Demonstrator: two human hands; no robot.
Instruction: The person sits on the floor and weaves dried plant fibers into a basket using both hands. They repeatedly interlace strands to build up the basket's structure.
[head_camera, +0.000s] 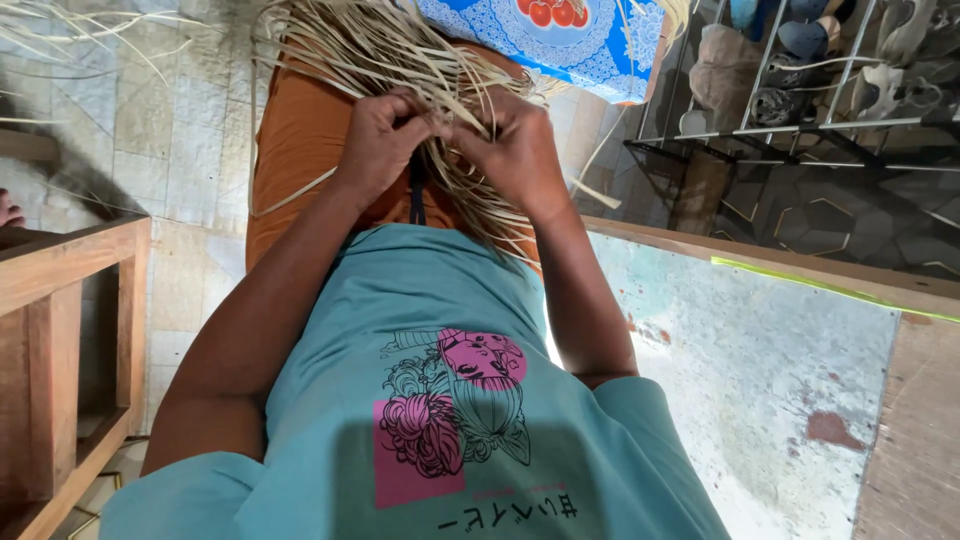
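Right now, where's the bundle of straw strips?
In the head view, the straw strips sit top centre, fanning over the orange cloth on the lap, pinched between the left hand and right hand, left of the blue patterned cloth.

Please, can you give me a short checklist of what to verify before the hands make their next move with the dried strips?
1. Left hand closed on the dried strips: ok.
2. Right hand closed on the strips too: ok.
3. Hands close together, above the orange cloth on the lap: ok.
4. Strips lying in order: not ok. They fan out loose and crossed, and some hang below the hands.
5. Which single strip each grip pinches: cannot tell. The fingers hide it.
6. Wooden frame apart from the left arm: ok.
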